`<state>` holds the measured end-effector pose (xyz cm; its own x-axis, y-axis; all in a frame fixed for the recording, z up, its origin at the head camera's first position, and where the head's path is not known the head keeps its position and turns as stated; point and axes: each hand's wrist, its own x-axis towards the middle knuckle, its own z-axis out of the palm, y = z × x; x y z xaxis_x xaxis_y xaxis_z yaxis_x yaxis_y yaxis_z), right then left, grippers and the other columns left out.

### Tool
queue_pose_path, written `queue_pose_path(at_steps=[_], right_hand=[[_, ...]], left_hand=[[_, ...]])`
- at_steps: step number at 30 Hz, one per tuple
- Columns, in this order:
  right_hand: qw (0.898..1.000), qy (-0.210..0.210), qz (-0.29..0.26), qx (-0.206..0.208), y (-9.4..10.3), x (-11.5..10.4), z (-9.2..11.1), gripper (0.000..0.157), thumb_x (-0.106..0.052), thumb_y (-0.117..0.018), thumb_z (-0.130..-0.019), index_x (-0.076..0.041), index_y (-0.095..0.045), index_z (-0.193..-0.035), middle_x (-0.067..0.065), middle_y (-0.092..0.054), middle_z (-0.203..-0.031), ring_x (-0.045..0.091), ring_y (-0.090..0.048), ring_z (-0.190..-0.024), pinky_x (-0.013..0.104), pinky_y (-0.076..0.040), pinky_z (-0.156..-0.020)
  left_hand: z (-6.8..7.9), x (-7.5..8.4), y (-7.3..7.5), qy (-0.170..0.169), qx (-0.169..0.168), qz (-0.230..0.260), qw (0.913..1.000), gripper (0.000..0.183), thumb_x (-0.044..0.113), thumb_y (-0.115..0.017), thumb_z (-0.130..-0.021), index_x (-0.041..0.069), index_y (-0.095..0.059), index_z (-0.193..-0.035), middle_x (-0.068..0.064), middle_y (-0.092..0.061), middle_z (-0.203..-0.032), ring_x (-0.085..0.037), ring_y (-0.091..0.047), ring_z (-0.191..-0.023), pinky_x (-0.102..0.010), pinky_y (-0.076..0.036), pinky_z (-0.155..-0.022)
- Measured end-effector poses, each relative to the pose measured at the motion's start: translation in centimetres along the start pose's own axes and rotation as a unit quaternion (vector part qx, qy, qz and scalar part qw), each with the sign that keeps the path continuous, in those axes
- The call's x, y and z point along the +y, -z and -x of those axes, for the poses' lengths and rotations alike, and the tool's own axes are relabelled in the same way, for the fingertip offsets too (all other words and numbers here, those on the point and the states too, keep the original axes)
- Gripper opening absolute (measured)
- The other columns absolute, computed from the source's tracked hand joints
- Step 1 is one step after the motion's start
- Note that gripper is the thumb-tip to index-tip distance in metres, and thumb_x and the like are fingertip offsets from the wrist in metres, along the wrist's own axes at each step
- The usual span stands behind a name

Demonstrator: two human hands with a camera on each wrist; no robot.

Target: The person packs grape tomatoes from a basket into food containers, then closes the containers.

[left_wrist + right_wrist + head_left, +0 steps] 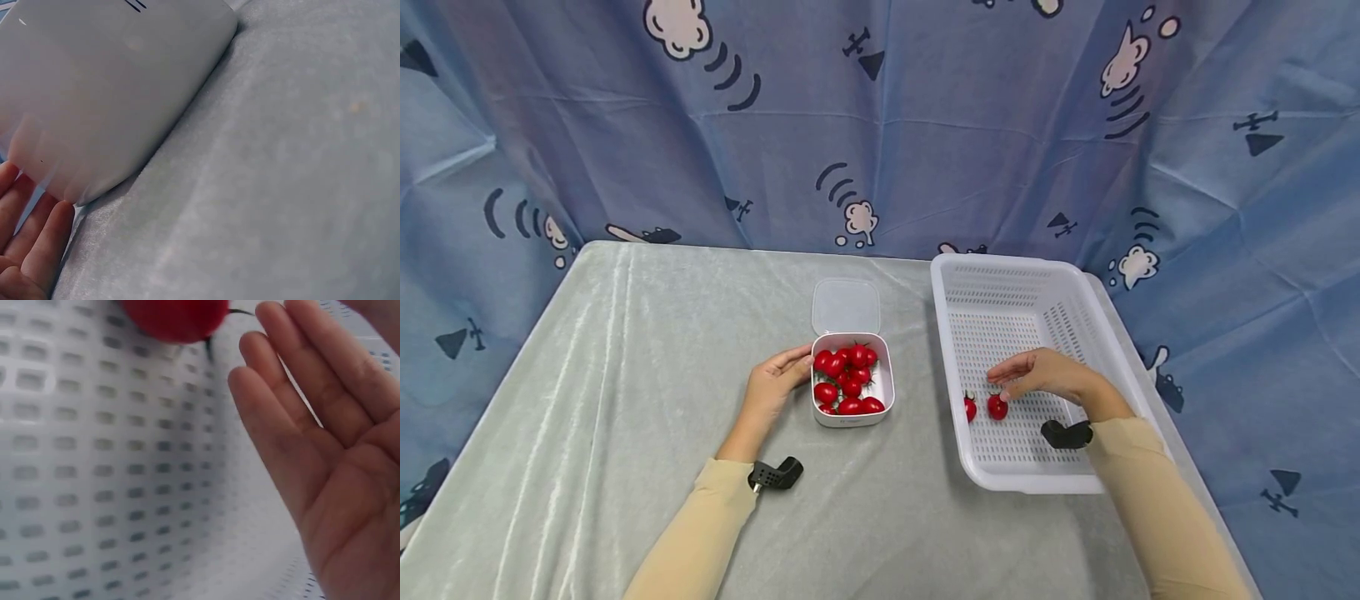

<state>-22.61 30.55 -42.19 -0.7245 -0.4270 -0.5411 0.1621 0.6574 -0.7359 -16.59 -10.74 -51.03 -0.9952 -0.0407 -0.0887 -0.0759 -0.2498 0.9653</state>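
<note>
My left hand [772, 385] rests its fingertips against the left side of a small white box [850, 422]. In the left wrist view, lightly bent fingers [47, 240] touch the box's glossy wall [106, 94] low down. Several red cherry tomatoes [852, 375] with green stems lie in the box. Over the white perforated basket [951, 333], my right hand [1037, 372] hovers with its fingers extended, right by a cherry tomato [997, 407]. The right wrist view shows that tomato [178, 315] just beyond the fingers [269, 406], with nothing gripped in them.
Another cherry tomato [970, 407] lies in the basket near its left wall. A clear lid [846, 307] lies behind the box. Grey cloth covers the table [662, 333], and a blue patterned curtain [925, 150] hangs behind it.
</note>
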Motion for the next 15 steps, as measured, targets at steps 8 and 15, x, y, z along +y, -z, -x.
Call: queue_pose_path(at_steps=[8,15], right_hand=[[1.0,-0.017,-0.005,-0.015,-0.05,0.84,-0.75,0.048,-0.015,-0.077,-0.074,0.001,-0.062,-0.117,0.012,-0.066,-0.115,0.013,-0.063,-0.1,0.028,-0.049,-0.089],[0.999,-0.024,-0.015,-0.024,-0.23,1.05,-0.96,0.048,-0.011,-0.078,-0.072,0.004,-0.063,-0.115,0.014,-0.067,-0.11,0.011,-0.065,-0.093,0.023,-0.053,-0.081]], left_hand=[[-0.03,-0.13,-0.01,-0.004,0.006,-0.003,1.0,0.039,0.017,-0.067,-0.086,-0.006,-0.06,-0.116,-0.013,-0.069,-0.105,-0.006,-0.066,-0.087,-0.021,-0.054,-0.079],[0.02,-0.2,0.01,-0.004,0.005,0.006,1.0,0.041,0.018,-0.068,-0.085,-0.006,-0.06,-0.117,0.0,-0.071,-0.098,-0.005,-0.066,-0.084,-0.022,-0.054,-0.079]])
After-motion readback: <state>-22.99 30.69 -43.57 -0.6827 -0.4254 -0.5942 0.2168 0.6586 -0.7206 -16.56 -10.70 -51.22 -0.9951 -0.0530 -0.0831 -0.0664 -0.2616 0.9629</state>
